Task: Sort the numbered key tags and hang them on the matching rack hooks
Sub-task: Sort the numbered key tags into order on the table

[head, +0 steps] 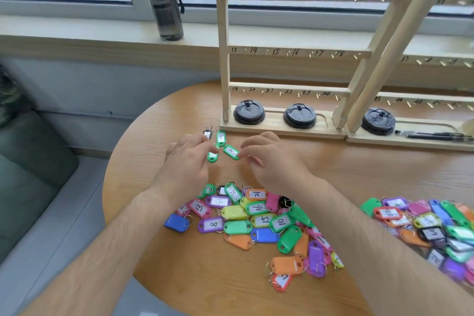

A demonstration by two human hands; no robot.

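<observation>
Starting at my left: a dark water bottle [164, 0] stands on the window sill [77, 33]. Onto the round wooden bench [159, 141] now. A black key tag [207, 134] and a far green tag [220, 137] lie just in front of the rack base, and I can't read either label for sure.

Left hand [188, 159]: its grip is pinched on a small green tag [213, 156], number not readable from here. Just to its right lies the green tag marked 3 [231, 152]. The right hand [272, 159] has its grip closed on that tag's near end.

Behind both hands stands the wooden rack [223, 59] with handwritten rows: 7 to 12 on top, 13 to 18 in the middle, 19 to 24 below, with small hooks beside the numbers. Two black cup lids [249, 112] sit on its base.

Between the forearms is the main pile of tags [256, 228]. I read 13 on pink, 8 on purple, 21 on orange, 16 and 10 on green, 15 on yellow.

Further right is a second rack [423, 100], its numbers blurred apart from 37, with black pens [436, 134] on its base. A second heap of tags [436, 226] lies at the bench edge, labels too smeared to read.
</observation>
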